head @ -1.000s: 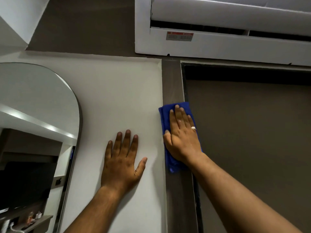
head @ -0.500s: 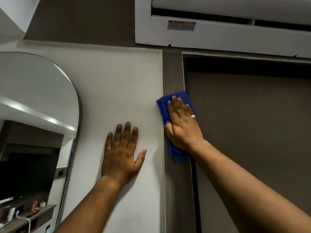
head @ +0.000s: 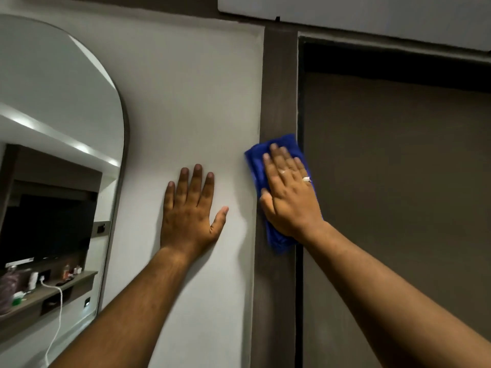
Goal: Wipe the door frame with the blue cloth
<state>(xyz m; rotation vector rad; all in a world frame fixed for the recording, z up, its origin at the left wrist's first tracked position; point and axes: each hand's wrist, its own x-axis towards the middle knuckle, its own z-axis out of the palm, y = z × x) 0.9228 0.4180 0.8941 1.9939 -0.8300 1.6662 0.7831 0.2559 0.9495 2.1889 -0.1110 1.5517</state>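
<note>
A dark brown door frame (head: 279, 83) runs vertically between the white wall and the brown door. The blue cloth (head: 256, 160) lies flat against the frame's upright, about mid-height in view. My right hand (head: 288, 195) presses flat on the cloth, fingers pointing up, a ring on one finger; the cloth shows above the fingertips, at the left and below the wrist. My left hand (head: 190, 208) rests flat on the white wall (head: 191, 102) left of the frame, fingers spread, holding nothing.
An arched mirror (head: 53, 128) hangs on the wall at the left, reflecting a shelf with small items and a white cable. A white air conditioner (head: 372, 14) sits above the door. The brown door (head: 398, 195) fills the right side.
The view has tilted down, so the air conditioner and frame top sit higher. My right hand and the cloth have slid down the frame's upright. My left hand stays on the wall.
</note>
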